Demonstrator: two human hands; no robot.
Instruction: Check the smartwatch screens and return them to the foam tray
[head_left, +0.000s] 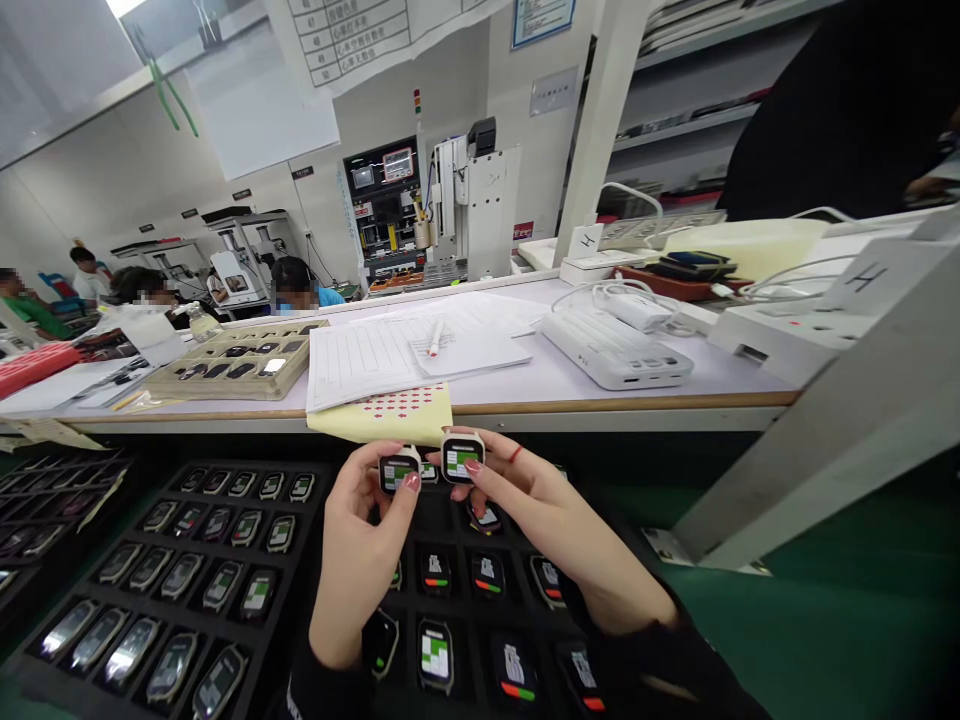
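My left hand (358, 545) pinches a small smartwatch body (398, 470) with a lit screen between thumb and fingers. My right hand (536, 510) holds a second watch body (461, 456) with a green-and-white screen just to the right of the first. Both hands hover over a black tray (450, 545) whose pockets hold several more watch bodies with lit screens (435, 655). A second black tray (292, 540) on the left holds several watches in rows.
A raised white shelf (570, 385) carries paper forms with a pen (436, 338), a yellow sticker sheet (390, 412), a beige tray of watches (232, 365), white charger boxes (615, 350) and cables. A slanted white post (825, 420) stands at right. Other people sit far left.
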